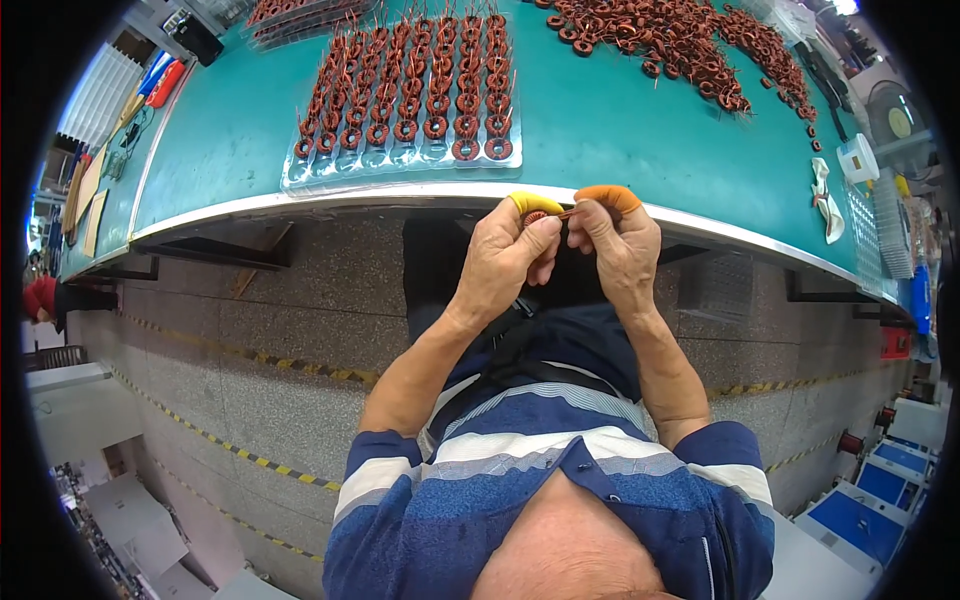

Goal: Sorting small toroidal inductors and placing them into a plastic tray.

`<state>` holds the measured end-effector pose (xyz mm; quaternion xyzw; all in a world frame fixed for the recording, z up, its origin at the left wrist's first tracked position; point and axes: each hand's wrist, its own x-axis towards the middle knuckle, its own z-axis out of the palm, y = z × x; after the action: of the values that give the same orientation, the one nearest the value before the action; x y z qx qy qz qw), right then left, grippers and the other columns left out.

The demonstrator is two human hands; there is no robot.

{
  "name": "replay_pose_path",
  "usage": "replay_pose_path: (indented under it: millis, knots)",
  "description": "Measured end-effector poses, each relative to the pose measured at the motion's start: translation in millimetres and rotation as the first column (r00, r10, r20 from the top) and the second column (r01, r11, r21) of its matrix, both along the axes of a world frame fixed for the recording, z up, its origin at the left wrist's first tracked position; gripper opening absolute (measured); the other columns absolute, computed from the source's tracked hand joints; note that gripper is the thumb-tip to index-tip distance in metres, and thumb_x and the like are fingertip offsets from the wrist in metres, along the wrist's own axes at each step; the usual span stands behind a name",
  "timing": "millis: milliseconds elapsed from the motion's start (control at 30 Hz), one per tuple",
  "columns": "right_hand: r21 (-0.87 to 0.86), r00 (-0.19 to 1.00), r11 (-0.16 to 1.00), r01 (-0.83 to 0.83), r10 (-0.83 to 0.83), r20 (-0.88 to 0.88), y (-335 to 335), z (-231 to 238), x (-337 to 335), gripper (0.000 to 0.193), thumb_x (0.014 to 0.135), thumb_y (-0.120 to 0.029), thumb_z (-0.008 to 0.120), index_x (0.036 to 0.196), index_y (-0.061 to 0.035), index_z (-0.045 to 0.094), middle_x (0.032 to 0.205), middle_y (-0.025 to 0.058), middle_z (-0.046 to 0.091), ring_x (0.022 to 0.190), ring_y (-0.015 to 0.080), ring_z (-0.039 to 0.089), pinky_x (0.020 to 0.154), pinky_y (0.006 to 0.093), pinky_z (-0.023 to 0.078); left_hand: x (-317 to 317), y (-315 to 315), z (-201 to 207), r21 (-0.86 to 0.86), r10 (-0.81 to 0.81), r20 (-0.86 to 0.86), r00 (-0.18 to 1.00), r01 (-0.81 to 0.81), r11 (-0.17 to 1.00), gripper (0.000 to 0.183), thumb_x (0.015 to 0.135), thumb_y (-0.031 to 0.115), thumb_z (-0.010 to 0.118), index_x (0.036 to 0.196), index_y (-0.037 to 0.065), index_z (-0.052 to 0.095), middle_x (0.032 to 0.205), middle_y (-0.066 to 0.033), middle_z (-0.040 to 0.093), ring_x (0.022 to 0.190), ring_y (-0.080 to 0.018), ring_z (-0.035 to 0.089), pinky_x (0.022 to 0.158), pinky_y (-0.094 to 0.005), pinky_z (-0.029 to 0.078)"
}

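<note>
Just beyond the front edge of the green worktable [600,130], my two hands meet. A small toroidal coil [535,217] wound with reddish copper wire sits pinched between thumb and fingers of my left hand [500,258], which has a yellow finger cover. The thumb and fingers of my right hand [625,250], with an orange finger cover, close on the coil's wire lead [567,214]. Fingers partly hide the coil. Ahead and to the left lies a clear plastic tray [320,180] holding rows of similar coils with leads standing up; several front pockets hold none.
A large heap of loose coils [650,35] spreads over the far right of the table. Another stacked tray [300,25] stands at the far left. Toward the right end are a white tub [857,160], a white cloth [828,205] and clear trays [890,225].
</note>
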<state>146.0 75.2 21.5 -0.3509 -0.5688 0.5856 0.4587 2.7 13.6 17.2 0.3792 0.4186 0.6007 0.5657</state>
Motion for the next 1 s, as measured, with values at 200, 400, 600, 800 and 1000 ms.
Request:
replay_pose_path:
  millis: [200, 400, 600, 800, 1000]
  knots:
    - [-0.042, 0.998, 0.999, 0.019, -0.021, -0.064, 3, 0, 20, 0.024, 0.092, -0.023, 0.063, 0.098, 0.0004, 0.063, 0.07, 0.0027, 0.061, 0.056, 0.0059, 0.055, 0.048, 0.0164, 0.039, -2, 1, 10, 0.121, 0.151, -0.377, 0.914, -0.113, 0.986, 0.022, 0.095, 0.017, 0.056, 0.106, -0.002, 0.054, 0.072, -0.0065, 0.06, 0.055, -0.012, 0.057, 0.049, -0.0249, 0.045]
    - [-0.213, 0.983, 0.964, -0.162, 0.138, -0.121, 2, 5, 12, 0.021, 0.091, -0.022, 0.065, 0.092, -0.001, 0.064, 0.068, 0.0015, 0.061, 0.052, 0.0059, 0.054, 0.046, 0.0168, 0.039, -7, 9, 12, 0.425, 0.285, -0.724, 0.628, 0.081, 0.902, 0.028, 0.091, 0.016, 0.06, 0.114, 0.001, 0.051, 0.082, -0.0133, 0.061, 0.068, -0.0241, 0.061, 0.064, -0.0323, 0.049]
    - [-0.371, 0.942, 0.868, -0.329, 0.277, -0.187, 12, 11, 24, 0.023, 0.089, -0.025, 0.066, 0.09, -0.0021, 0.063, 0.067, 0.0006, 0.06, 0.052, 0.0052, 0.054, 0.046, 0.0162, 0.04, -27, 8, 48, 0.1, -0.079, -0.889, 0.451, 0.36, 0.927, 0.032, 0.085, 0.015, 0.066, 0.111, 0.002, 0.052, 0.087, -0.0122, 0.058, 0.078, -0.0316, 0.061, 0.07, -0.0373, 0.049]
    - [-0.198, 0.979, 0.966, -0.168, 0.186, 0.079, 5, 13, 24, 0.021, 0.087, -0.021, 0.067, 0.085, 0.0004, 0.064, 0.063, 0.0002, 0.06, 0.053, 0.0041, 0.054, 0.047, 0.0182, 0.04, -25, 13, 41, 0.195, 0.09, -0.962, 0.259, 0.415, 0.889, 0.034, 0.081, 0.015, 0.071, 0.105, 0.001, 0.052, 0.085, -0.0127, 0.057, 0.073, -0.0292, 0.061, 0.063, -0.0348, 0.049]
    - [-0.09, 0.997, 0.996, -0.027, 0.02, -0.074, 1, 18, 25, 0.018, 0.089, -0.017, 0.066, 0.083, 0.0003, 0.064, 0.063, 0.001, 0.06, 0.05, 0.0037, 0.047, 0.045, 0.0194, 0.037, 2, 9, 21, 0.179, -0.131, -0.205, 0.97, 0.169, 0.969, 0.034, 0.094, 0.023, 0.058, 0.115, -0.003, 0.048, 0.083, -0.0063, 0.057, 0.07, -0.0146, 0.061, 0.061, -0.0264, 0.051]
